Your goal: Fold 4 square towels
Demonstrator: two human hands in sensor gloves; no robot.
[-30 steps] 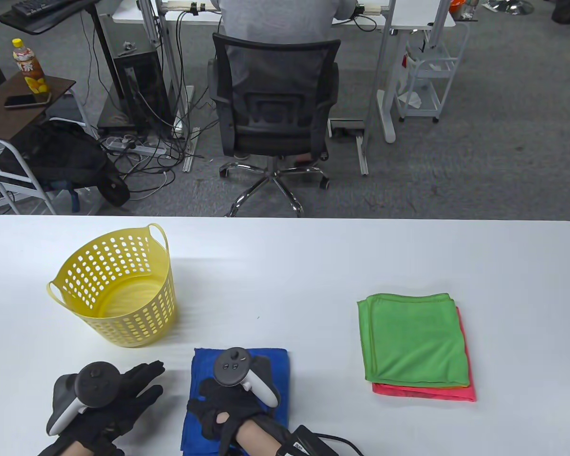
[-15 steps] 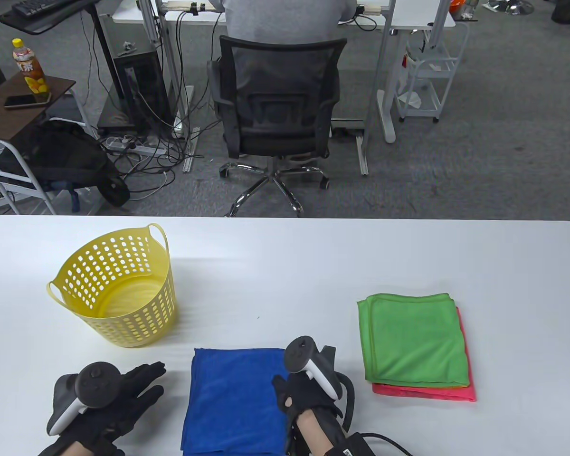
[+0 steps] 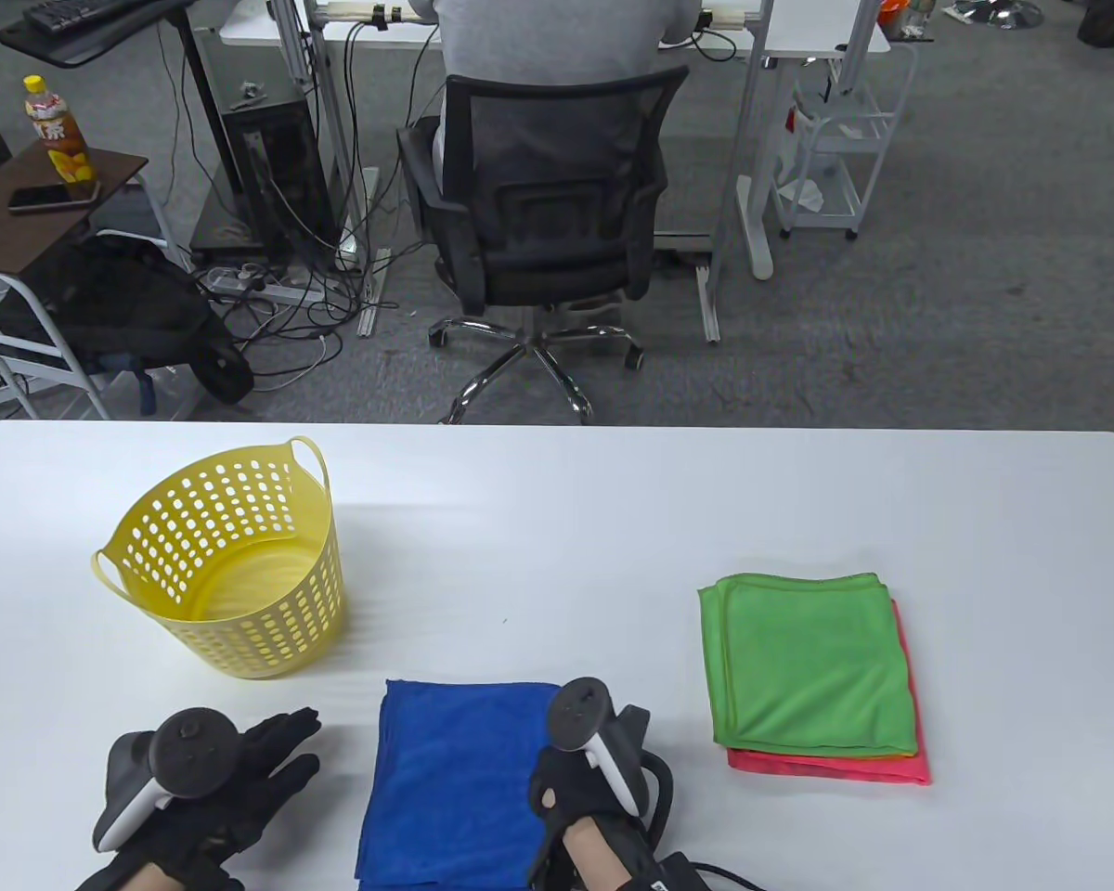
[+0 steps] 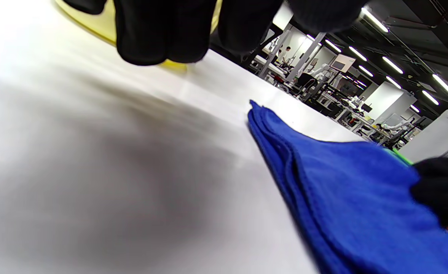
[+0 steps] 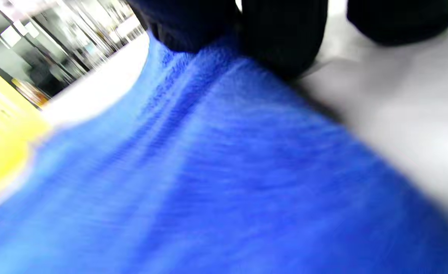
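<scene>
Beside the yellow basket (image 3: pixel 232 566), the right hand (image 3: pixel 580 789) grips the blue towel's (image 3: pixel 455 780) right edge; the left hand (image 3: pixel 209 789) lies open left of that towel.

A blue towel (image 3: pixel 455 780), a green towel (image 3: pixel 808 664) over a pink one (image 3: pixel 826 768), a yellow perforated basket (image 3: pixel 232 557), black gloves.

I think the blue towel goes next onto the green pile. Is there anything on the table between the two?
Nothing visible lies between them. The folded blue towel and the folded green towel are separated by bare white table; only the right hand, at the blue towel's right edge, is there.
</scene>
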